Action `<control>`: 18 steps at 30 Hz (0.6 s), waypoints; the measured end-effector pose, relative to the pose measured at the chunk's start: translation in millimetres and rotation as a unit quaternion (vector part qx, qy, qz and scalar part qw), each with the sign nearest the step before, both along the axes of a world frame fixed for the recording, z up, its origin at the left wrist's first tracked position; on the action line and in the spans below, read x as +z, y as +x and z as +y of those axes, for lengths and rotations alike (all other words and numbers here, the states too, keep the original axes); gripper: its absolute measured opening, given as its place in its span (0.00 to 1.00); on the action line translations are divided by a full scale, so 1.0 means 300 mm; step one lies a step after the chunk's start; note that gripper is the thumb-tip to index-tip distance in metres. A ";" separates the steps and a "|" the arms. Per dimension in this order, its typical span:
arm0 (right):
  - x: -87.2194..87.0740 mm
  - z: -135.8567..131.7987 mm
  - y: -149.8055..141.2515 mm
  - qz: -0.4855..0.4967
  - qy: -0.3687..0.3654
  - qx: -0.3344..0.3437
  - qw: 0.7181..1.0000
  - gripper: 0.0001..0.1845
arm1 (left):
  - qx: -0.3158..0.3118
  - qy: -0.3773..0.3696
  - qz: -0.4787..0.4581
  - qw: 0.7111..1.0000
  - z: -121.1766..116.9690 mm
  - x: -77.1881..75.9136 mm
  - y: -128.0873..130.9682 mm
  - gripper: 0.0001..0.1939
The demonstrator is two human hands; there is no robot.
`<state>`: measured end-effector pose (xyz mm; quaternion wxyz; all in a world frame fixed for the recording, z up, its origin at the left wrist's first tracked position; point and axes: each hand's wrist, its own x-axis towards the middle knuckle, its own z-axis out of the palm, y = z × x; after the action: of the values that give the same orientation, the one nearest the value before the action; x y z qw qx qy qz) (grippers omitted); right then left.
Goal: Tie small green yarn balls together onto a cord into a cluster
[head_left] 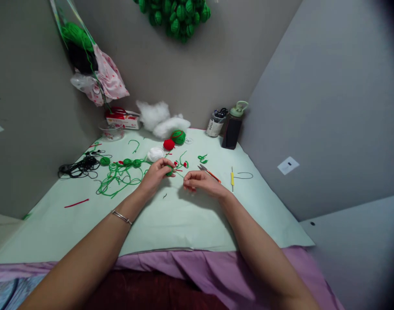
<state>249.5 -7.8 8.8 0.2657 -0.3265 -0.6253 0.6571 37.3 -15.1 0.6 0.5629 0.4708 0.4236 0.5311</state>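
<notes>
My left hand (157, 175) is closed around a small green crocheted piece (170, 171), partly hidden by the fingers. A thin green yarn strand (179, 174) runs from it toward my right hand (200, 182), whose fingertips are pinched together on the strand's end. Just beyond the hands lie small red, white and green pieces (186, 164). Orange-handled scissors (210, 173) rest behind my right wrist. Left of my left hand, several green balls (127, 162) sit among tangled green yarn (114, 181).
Balls of white (155, 154), red (169, 144) and green yarn (178, 137) stand before white stuffing (154, 114). A dark bottle (232, 131) and a pen cup (215, 125) are at the back right. Black cord (80, 167) lies left; a yellow-handled crochet hook (232, 178) lies right.
</notes>
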 end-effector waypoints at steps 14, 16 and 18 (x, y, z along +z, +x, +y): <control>0.014 0.008 0.003 0.056 -0.017 -0.072 0.996 0.12 | -0.024 0.149 0.191 0.970 -0.058 -0.033 0.070 0.06; 0.015 0.006 0.001 0.055 -0.010 -0.064 0.996 0.12 | -0.073 0.138 0.140 0.978 -0.066 -0.020 0.080 0.11; 0.018 0.004 0.001 0.055 -0.008 -0.064 0.996 0.13 | -0.114 0.132 0.144 0.974 -0.067 -0.016 0.080 0.17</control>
<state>249.8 -6.5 14.1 0.3387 -0.3312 -0.5819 0.6610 61.4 -35.3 -4.1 0.4856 0.6574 0.3698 0.4418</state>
